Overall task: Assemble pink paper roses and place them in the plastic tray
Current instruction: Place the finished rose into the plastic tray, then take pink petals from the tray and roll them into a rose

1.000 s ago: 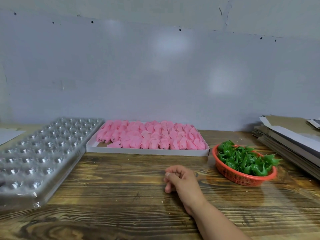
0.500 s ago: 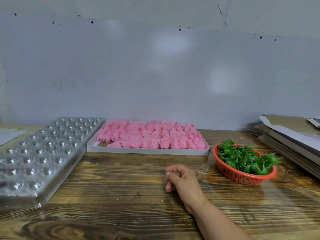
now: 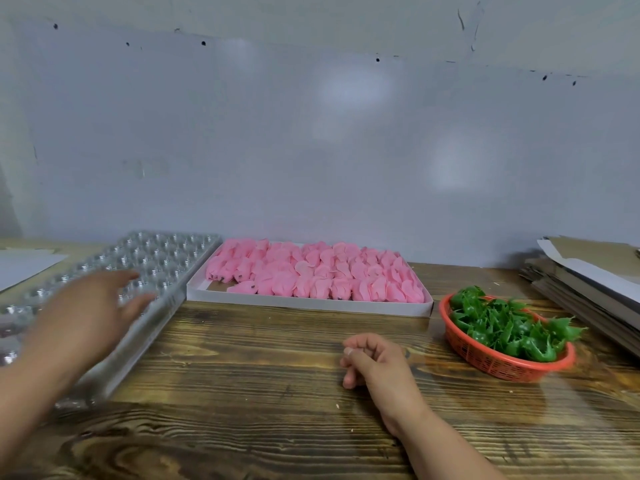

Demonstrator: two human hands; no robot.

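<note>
Head view: plastic tray (image 3: 166, 258) lies at left with every visible cup empty, so no rose is placed yet. Left hand (image 3: 90, 313) hovers over it, fingers spread. Right hand (image 3: 377, 362) rests on the table (image 3: 259, 375), loosely curled, holding nothing. Pink paper roses (image 3: 311, 271) fill the white box (image 3: 308, 304) (green leaf pieces (image 3: 502, 327) sit in the red basket (image 3: 491, 363)).

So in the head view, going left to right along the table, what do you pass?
White sheet → left hand over the clear plastic tray → white box of pink paper petals → right hand → orange basket of green leaf pieces → stacked cardboard.
</note>
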